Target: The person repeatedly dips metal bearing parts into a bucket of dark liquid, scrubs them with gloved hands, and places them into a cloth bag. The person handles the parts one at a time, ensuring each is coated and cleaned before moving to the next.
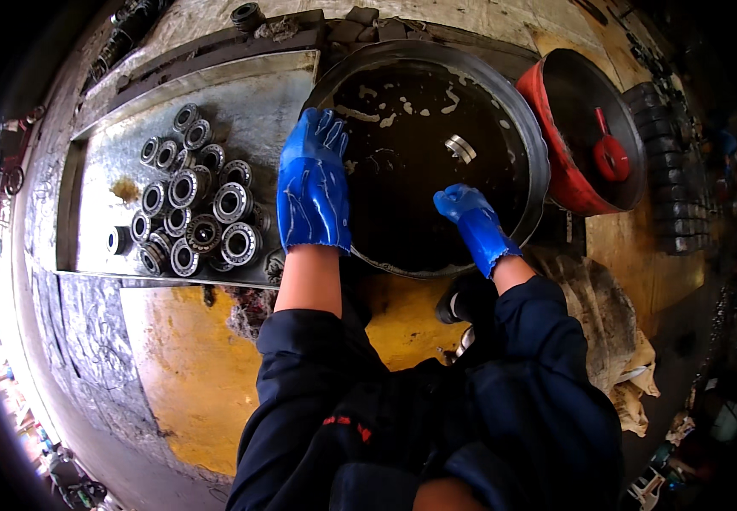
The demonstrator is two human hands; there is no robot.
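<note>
A round dark metal basin (539, 183) holds dark liquid with pale foam patches. My left hand (313, 170), in a blue rubber glove, is over the basin's left rim, its fingers stretched out and nothing seen in them. Above the right part of the liquid is my right hand (473, 220), gloved the same way, with its fingers curled closed; what they hold, if anything, is hidden. Just beyond it a shiny ring-shaped metal bearing (460, 149) shows in the basin, apart from the glove.
To the left, a shallow metal tray (100, 153) carries several roller bearings (186, 188) in a heap. Right of the basin stands a red round tub (547, 140) with a red long-handled tool (611, 157) inside. Dark stacked parts (666, 170) lie farther right, and a dirty cloth (594, 307) nearer me.
</note>
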